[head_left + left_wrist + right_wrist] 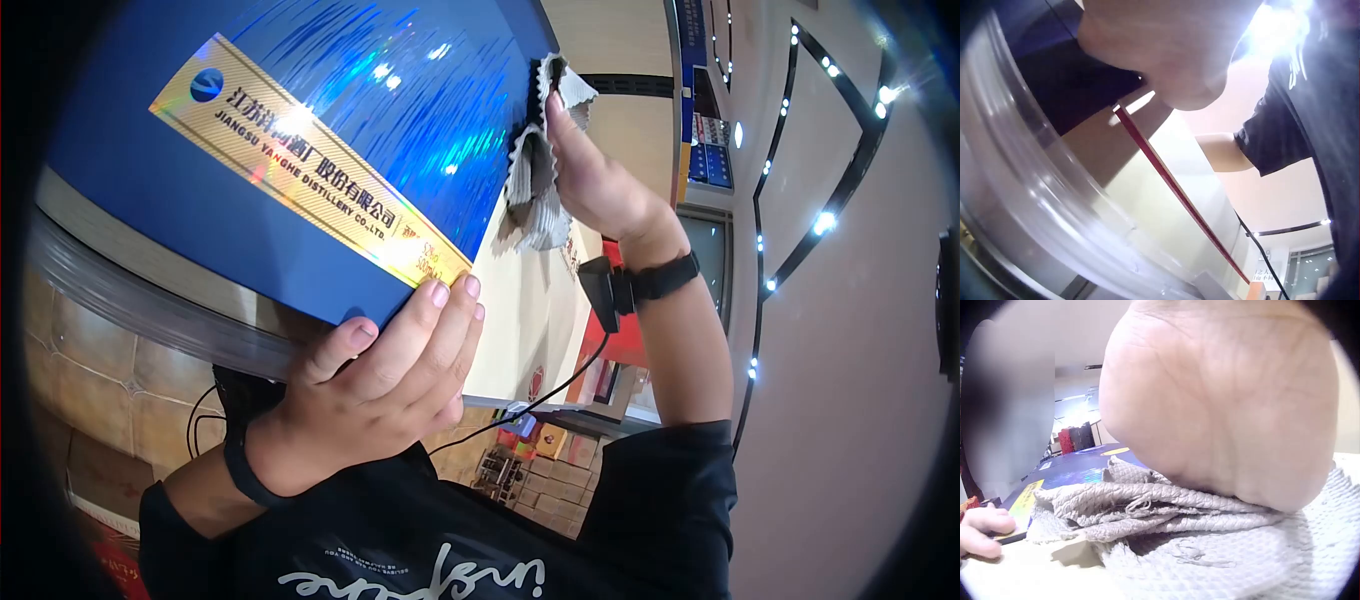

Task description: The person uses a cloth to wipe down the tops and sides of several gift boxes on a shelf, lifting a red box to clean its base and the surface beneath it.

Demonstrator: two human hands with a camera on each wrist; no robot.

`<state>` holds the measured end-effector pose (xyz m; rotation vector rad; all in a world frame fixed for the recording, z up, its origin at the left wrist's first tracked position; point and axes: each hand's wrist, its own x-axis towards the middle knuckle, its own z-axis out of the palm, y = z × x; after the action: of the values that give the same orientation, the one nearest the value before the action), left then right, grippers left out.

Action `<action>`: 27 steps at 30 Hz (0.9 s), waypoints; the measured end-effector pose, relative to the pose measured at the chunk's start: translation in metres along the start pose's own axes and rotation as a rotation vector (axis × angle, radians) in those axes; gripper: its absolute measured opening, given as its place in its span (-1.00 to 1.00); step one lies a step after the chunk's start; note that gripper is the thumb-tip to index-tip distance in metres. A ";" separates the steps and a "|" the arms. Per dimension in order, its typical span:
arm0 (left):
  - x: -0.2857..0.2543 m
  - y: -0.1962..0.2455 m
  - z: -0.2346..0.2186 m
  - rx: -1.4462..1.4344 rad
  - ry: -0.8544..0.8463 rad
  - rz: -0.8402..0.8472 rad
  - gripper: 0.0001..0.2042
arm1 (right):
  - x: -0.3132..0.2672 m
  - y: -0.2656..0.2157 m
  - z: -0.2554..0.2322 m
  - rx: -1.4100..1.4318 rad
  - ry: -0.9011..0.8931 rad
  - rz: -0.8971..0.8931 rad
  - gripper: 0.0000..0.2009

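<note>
A large blue box [120, 180] with shiny streaks and a gold printed strip [310, 175] fills the left of the head view. At its near edge, by the strip's end, my left hand [385, 385] grips the box with thumb and bent fingers. My right hand [605, 190] holds a crumpled grey ribbed cloth [540, 190] beside the far edge of the box. In the right wrist view the palm lies over the folded cloth [1160, 512], which rests on a pale surface [1066, 575]. The right fingers are hidden; only the thumb shows along the cloth.
Beside the box lies a cream board-like surface [505, 310]. A clear rounded rim [150, 315] runs along the box's lower side. The black cable [560, 385] hangs from the right wrist camera. Tiled floor [150, 420] shows below.
</note>
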<state>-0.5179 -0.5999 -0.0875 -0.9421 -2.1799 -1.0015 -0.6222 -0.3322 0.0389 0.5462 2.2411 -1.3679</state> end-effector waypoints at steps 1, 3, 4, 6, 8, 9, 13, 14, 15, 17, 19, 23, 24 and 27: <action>-0.002 0.000 -0.001 -0.003 -0.007 0.013 -0.56 | 0.005 0.000 -0.007 -0.036 -0.024 0.005 -0.42; -0.004 0.002 -0.002 -0.008 -0.009 0.029 -0.56 | 0.011 0.004 -0.020 -0.114 -0.040 0.008 -0.37; -0.003 0.003 -0.001 -0.009 -0.003 0.030 -0.56 | 0.013 0.005 -0.024 -0.157 -0.033 0.006 -0.35; -0.003 0.004 0.000 -0.009 0.008 0.031 -0.57 | 0.014 0.006 -0.029 -0.253 -0.014 -0.001 -0.31; -0.003 0.005 -0.001 -0.012 0.013 0.032 -0.57 | 0.009 0.013 -0.031 -0.321 0.015 -0.004 -0.28; -0.002 0.006 -0.001 -0.013 0.013 0.015 -0.58 | 0.007 0.016 -0.033 -0.352 0.036 -0.005 -0.26; 0.000 0.000 -0.002 -0.010 0.004 0.065 -0.55 | -0.010 0.040 -0.047 -0.447 0.147 0.024 -0.18; -0.001 -0.004 0.000 -0.008 0.009 0.081 -0.55 | -0.015 0.046 -0.051 -0.461 0.176 0.038 -0.16; -0.001 -0.004 0.002 -0.014 0.019 0.080 -0.55 | -0.022 0.054 -0.056 -0.472 0.202 0.052 -0.14; -0.001 -0.005 0.006 -0.026 0.040 0.078 -0.55 | -0.034 0.070 -0.063 -0.479 0.245 0.084 -0.09; 0.000 0.001 0.003 -0.043 0.038 0.051 -0.55 | -0.049 0.083 -0.069 -0.477 0.270 0.117 -0.05; -0.002 -0.003 0.002 -0.057 0.010 0.034 -0.55 | -0.075 0.109 -0.075 -0.488 0.311 0.223 -0.03; -0.002 -0.002 0.003 -0.059 0.010 0.032 -0.55 | -0.081 0.118 -0.081 -0.473 0.326 0.248 -0.03; -0.004 -0.003 0.008 -0.064 0.012 0.026 -0.56 | -0.096 0.149 -0.101 -0.390 0.348 0.281 -0.05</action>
<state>-0.5192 -0.5965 -0.0962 -0.9884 -2.1320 -1.0677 -0.4794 -0.1873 0.0274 0.9682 2.4938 -0.7135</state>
